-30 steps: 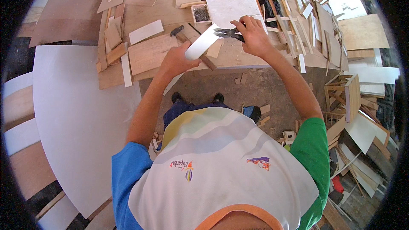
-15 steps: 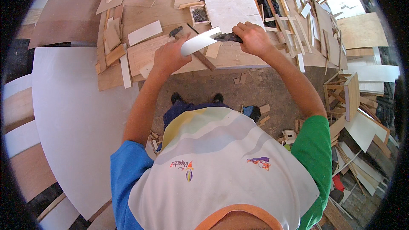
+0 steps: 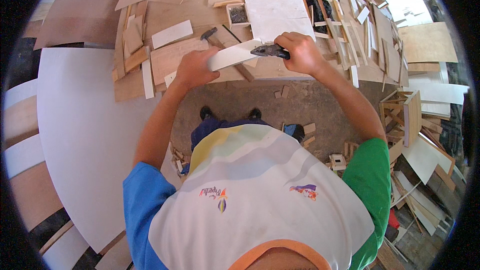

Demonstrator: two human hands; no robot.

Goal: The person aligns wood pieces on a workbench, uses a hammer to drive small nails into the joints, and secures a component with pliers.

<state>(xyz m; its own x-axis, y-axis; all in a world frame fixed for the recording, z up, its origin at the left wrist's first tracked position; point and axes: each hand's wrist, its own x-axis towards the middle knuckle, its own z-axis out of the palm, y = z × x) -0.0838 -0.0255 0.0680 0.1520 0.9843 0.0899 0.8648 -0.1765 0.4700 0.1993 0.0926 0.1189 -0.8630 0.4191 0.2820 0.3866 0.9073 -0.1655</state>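
Note:
My left hand point(image 3: 196, 69) grips the left end of a short white board point(image 3: 232, 56), which I hold up over the near edge of the workbench. In my right hand point(image 3: 301, 52) is a pair of pliers point(image 3: 267, 51), its handles wrapped by my closed fingers. The jaws point left and lie at the board's right end; whether they bite on anything there is too small to tell. Just beyond the board, a hammer point(image 3: 211, 35) rests on the bench, its wooden handle point(image 3: 244, 72) passing under the board toward me.
On the wooden workbench point(image 3: 197, 7) stands a small box of nails point(image 3: 237, 15) beside a large white panel point(image 3: 272, 0). Wood strips point(image 3: 345, 32) crowd the bench's right side. A big white sheet point(image 3: 85, 130) stands at my left. A wooden frame point(image 3: 411, 117) is at the right.
The white board has turned so its broad face shows more toward me. The pliers' jaws have come over the board's right end, and my left hand has shifted slightly left and down.

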